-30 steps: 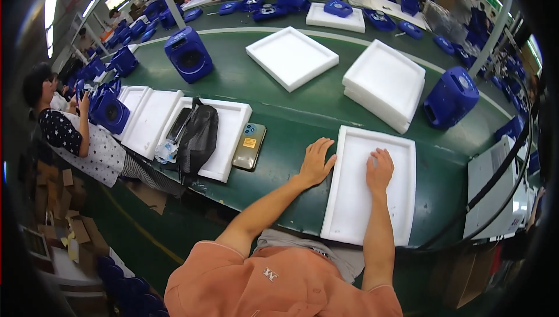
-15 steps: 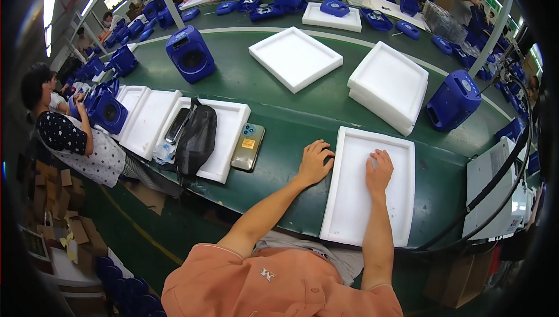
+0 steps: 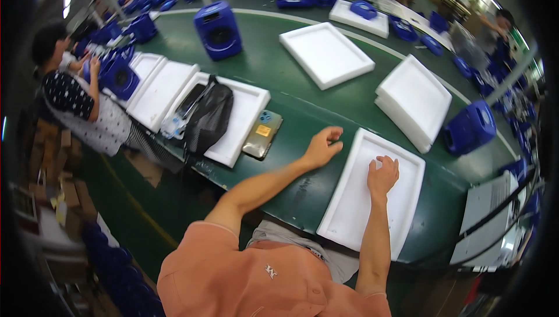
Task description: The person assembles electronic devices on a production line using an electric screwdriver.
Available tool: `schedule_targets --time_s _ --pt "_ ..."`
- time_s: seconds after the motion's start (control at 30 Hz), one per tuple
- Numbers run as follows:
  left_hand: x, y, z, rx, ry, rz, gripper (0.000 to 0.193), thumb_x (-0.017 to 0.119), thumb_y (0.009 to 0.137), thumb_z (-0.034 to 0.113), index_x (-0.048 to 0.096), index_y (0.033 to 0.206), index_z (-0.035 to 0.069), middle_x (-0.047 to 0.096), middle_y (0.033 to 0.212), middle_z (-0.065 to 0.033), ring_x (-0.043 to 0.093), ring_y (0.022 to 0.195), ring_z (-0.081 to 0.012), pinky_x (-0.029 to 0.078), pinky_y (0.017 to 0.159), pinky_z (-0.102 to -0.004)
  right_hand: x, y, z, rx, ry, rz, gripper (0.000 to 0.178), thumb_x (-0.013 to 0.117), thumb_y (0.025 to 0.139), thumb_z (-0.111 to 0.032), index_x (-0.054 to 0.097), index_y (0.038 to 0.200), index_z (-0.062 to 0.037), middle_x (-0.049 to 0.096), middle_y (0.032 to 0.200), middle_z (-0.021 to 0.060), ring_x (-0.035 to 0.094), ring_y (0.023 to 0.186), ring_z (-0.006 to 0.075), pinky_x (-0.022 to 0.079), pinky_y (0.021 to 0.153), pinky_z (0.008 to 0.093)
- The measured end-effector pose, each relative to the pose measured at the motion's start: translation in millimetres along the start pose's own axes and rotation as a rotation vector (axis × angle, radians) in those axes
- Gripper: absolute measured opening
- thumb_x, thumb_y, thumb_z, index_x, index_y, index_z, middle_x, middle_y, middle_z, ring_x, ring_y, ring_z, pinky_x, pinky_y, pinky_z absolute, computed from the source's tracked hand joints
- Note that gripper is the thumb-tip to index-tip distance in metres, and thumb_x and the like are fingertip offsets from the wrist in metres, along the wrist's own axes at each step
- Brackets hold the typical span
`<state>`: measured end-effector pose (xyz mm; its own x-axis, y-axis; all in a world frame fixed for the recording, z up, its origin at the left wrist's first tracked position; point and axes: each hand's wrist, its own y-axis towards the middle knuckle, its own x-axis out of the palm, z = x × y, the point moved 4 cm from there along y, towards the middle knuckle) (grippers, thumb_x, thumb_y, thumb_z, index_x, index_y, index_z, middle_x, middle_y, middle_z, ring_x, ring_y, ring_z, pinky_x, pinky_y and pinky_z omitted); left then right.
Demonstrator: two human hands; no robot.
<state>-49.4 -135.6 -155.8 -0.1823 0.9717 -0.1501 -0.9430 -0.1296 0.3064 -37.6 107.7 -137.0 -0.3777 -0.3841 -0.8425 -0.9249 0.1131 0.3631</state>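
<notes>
Before me on the green bench lies a white foam tray with a raised rim. My right hand is over its inside, fingers loosely bent and a little apart, holding nothing; whether it touches the foam I cannot tell. Left of the tray, my left hand hovers above the bench, thumb and fingers parted and nothing between them. Further left, a phone lies beside another foam tray, which carries a black mesh bag and a dark phone-like device.
Beyond are a single foam tray, a foam tray stack and two blue speakers. A grey box-shaped machine with black cables stands at right. A co-worker handles a blue speaker housing at left.
My left hand has come up and away from the tray's left rim. The right hand's fingers have curled more over the tray. The whole view has shifted and tilted.
</notes>
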Motion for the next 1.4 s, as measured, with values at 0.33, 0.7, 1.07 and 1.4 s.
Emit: schedule_targets --time_s 0.33,0.7,1.07,1.4 --pt "-369.2 253.0 1.3 -0.598 -0.504 0.82 0.092 0.083 0.08 0.04 0.033 0.152 0.012 0.048 0.141 -0.0185 0.055 0.12 -0.0381 0.052 0.091 -0.0608 115.5 -30.3 -213.0 -0.514 0.202 -0.283 0.074 0.062 0.099 -0.039 0.036 0.155 0.0011 0.039 0.157 0.0257 0.029 0.15 0.0442 0.023 0.124 0.0521" --pt "-547.5 335.1 -78.9 -0.568 -0.811 1.043 0.119 0.081 0.085 0.047 -0.003 0.163 0.014 0.021 0.163 -0.0127 0.047 0.134 -0.046 0.056 0.091 -0.07 118.3 -29.1 -219.8 -0.461 0.157 -0.428 0.081 0.062 0.098 -0.039 0.027 0.159 0.0012 0.032 0.162 0.0254 0.024 0.153 0.0423 0.018 0.126 0.0511" --pt "-362.5 215.3 5.3 -0.217 -0.928 0.511 0.058 0.081 0.085 0.015 0.053 0.134 0.008 0.048 0.144 -0.0173 0.049 0.132 -0.0394 0.047 0.11 -0.0667 118.3 -2.5 -192.9 -0.254 0.466 -0.424 0.086 0.064 0.098 -0.049 0.029 0.157 0.0033 0.035 0.159 0.0282 0.03 0.151 0.0425 0.024 0.124 0.0484" --pt "-22.9 9.3 243.0 -0.575 -1.031 -0.132 0.063 0.08 0.088 0.019 0.047 0.14 0.003 0.05 0.141 -0.0202 0.054 0.131 -0.0381 0.056 0.104 -0.0577 -130.6 57.4 -99.5 -0.213 1.361 0.194 0.079 0.048 0.103 -0.059 0.038 0.155 -0.0002 0.044 0.155 0.0176 0.041 0.144 0.03 0.029 0.122 0.0393"
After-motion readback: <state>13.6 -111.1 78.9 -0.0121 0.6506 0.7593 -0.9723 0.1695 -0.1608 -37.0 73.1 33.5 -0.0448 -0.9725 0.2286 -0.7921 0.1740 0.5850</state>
